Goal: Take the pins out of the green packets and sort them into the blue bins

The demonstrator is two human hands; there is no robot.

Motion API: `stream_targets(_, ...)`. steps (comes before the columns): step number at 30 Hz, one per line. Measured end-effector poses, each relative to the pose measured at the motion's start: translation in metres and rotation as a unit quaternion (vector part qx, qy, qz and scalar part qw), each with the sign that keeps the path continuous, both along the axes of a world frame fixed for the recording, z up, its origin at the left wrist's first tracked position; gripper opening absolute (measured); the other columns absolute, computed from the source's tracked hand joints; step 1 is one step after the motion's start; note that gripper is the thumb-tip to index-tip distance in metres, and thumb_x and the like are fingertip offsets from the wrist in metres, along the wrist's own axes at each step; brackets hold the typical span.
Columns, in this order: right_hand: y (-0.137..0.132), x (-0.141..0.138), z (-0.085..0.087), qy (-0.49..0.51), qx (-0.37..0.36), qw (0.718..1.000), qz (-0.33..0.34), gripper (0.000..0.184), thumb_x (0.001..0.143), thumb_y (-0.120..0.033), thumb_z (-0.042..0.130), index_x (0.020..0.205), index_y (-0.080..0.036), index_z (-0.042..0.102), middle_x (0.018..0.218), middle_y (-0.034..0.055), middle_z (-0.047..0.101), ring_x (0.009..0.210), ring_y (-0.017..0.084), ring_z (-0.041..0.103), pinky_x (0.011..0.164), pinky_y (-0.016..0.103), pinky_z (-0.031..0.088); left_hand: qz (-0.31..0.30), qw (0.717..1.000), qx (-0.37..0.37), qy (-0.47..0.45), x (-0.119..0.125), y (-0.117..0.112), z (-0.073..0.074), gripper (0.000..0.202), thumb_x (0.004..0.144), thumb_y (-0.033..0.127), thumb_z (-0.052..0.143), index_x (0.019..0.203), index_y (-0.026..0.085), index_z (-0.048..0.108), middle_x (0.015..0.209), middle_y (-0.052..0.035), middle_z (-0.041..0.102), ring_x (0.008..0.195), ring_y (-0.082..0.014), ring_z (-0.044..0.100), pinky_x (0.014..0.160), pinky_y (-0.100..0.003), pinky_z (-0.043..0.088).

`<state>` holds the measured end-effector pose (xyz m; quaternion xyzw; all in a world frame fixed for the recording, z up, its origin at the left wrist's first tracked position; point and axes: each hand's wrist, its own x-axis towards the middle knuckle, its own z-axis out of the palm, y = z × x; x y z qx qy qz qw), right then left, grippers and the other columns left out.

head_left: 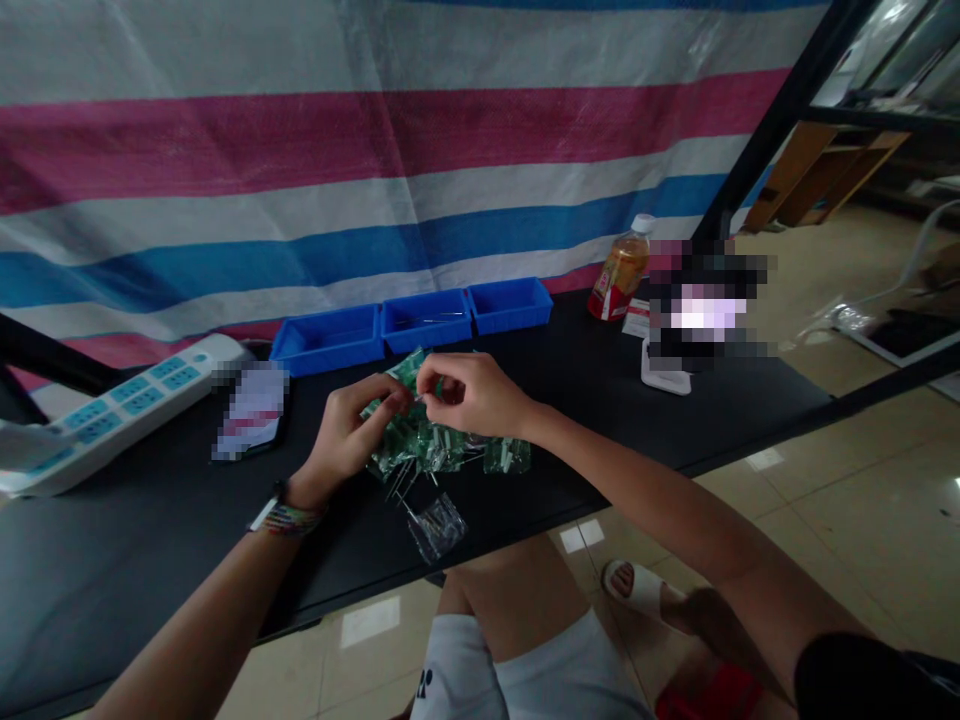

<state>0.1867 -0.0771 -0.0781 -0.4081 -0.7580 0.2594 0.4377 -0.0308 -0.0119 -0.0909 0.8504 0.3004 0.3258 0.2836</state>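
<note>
No full word can be made out anywhere. A dark mark with a letter resembling R is carried by the pale shorts [480, 670], the rest being lost in the folds. The red label [606, 298] on the capped drink bottle [622, 268] is printed too small to be read, as is the white card [636, 318] beside it. The screen of the phone [251, 410] is pixelated, and a dark object [705, 310] at the right is likewise obscured.

The green-tinted plastic packets [442, 448] are heaped at the middle of the black table [585, 430], partly covered by both hands. Above them, the fingertips of the left hand [356, 425] and right hand [472, 395] are brought close together, and a small item [420, 398], too tiny to be identified, is pinched between them. Thin rods [401, 482] are strewn at the heap's near edge, with a clear packet [437, 526] lying just in front.

The far side is bordered by three blue bins [427, 318], thin rods being held in the middle one. The left is occupied by a white power strip [139, 405]; a striped tarpaulin [375, 140] is hung behind.
</note>
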Motion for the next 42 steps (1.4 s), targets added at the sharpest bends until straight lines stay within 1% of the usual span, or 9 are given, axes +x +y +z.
stream_targets(3,0.005,0.002,-0.005,0.05,-0.033,0.998,-0.018,0.004,0.088,-0.021,0.061,0.089,-0.02,0.057,0.085,-0.0012,0.062,0.068,0.011,0.053,0.068,0.027,0.044,0.012,1.0,0.0,0.001,0.001,0.0,0.001,0.033,0.095,0.045,0.059,0.076,0.019,0.067,0.075,-0.0044,0.072,0.072,-0.0197,0.065,0.073,-0.029,0.051)
stream_targets(7,0.006,0.0,-0.008,0.073,-0.06,0.995,-0.03,0.005,0.087,-0.021,0.062,0.09,-0.02,0.059,0.087,-0.0003,0.065,0.069,0.01,0.056,0.068,0.027,0.044,0.017,1.0,-0.011,-0.017,0.001,-0.001,0.001,0.03,0.093,0.044,0.063,0.078,0.019,0.067,0.076,-0.0038,0.071,0.072,-0.0188,0.064,0.072,-0.028,0.05)
stream_targets(15,0.012,-0.004,-0.015,0.081,-0.045,0.993,-0.069,0.005,0.085,-0.02,0.064,0.086,-0.02,0.059,0.086,0.0003,0.067,0.074,0.013,0.06,0.069,0.027,0.045,0.041,0.998,-0.007,-0.045,0.0,-0.001,0.001,0.022,0.091,0.04,0.066,0.085,0.019,0.067,0.077,-0.0028,0.07,0.072,-0.018,0.064,0.07,-0.028,0.05)
stream_targets(20,0.01,-0.006,-0.015,0.088,-0.062,0.992,-0.067,0.008,0.089,-0.023,0.063,0.084,-0.02,0.057,0.083,0.0001,0.065,0.076,0.014,0.062,0.069,0.026,0.044,0.049,0.998,0.005,-0.048,0.0,-0.002,0.001,0.021,0.09,0.041,0.066,0.089,0.019,0.066,0.081,-0.0036,0.07,0.073,-0.0183,0.064,0.072,-0.029,0.051)
stream_targets(25,0.009,-0.006,-0.016,0.081,-0.06,0.992,-0.075,0.013,0.095,-0.026,0.059,0.085,-0.02,0.057,0.08,-0.0002,0.064,0.07,0.012,0.058,0.066,0.025,0.042,0.065,0.996,0.011,-0.057,0.0,-0.004,0.003,0.017,0.091,0.037,0.066,0.088,0.019,0.065,0.081,-0.0035,0.07,0.074,-0.0176,0.064,0.073,-0.029,0.051)
stream_targets(31,0.01,-0.007,-0.017,0.1,-0.092,0.987,-0.08,0.017,0.099,-0.032,0.059,0.087,-0.02,0.058,0.079,-0.0003,0.066,0.06,0.011,0.057,0.062,0.025,0.042,0.075,0.995,0.03,-0.051,0.0,-0.003,0.005,0.028,0.096,0.043,0.064,0.083,0.019,0.065,0.074,-0.0026,0.068,0.069,-0.0166,0.061,0.068,-0.027,0.048)
stream_targets(35,0.01,-0.008,-0.015,0.161,-0.1,0.979,-0.076,0.013,0.096,-0.033,0.064,0.094,-0.02,0.062,0.092,0.0023,0.071,0.073,0.014,0.066,0.066,0.026,0.05,0.085,0.995,0.029,-0.038,0.0,-0.002,0.004,0.037,0.097,0.05,0.061,0.076,0.019,0.063,0.07,-0.0023,0.066,0.068,-0.0165,0.059,0.066,-0.026,0.046)
stream_targets(38,0.011,-0.01,-0.014,0.187,-0.09,0.974,-0.086,0.012,0.092,-0.031,0.067,0.098,-0.021,0.064,0.098,0.0044,0.071,0.086,0.017,0.069,0.07,0.028,0.054,0.087,0.995,0.014,-0.046,0.0,-0.002,0.005,0.038,0.098,0.048,0.059,0.074,0.019,0.062,0.069,-0.0023,0.064,0.066,-0.0161,0.057,0.062,-0.025,0.044)
stream_targets(42,0.011,-0.01,-0.013,0.21,-0.082,0.971,-0.08,0.015,0.09,-0.031,0.069,0.099,-0.02,0.063,0.099,0.0048,0.07,0.088,0.017,0.07,0.072,0.029,0.056,0.067,0.996,-0.009,-0.057,0.0,-0.001,0.006,0.035,0.099,0.044,0.059,0.074,0.019,0.063,0.068,-0.0017,0.06,0.064,-0.0151,0.053,0.061,-0.026,0.042)
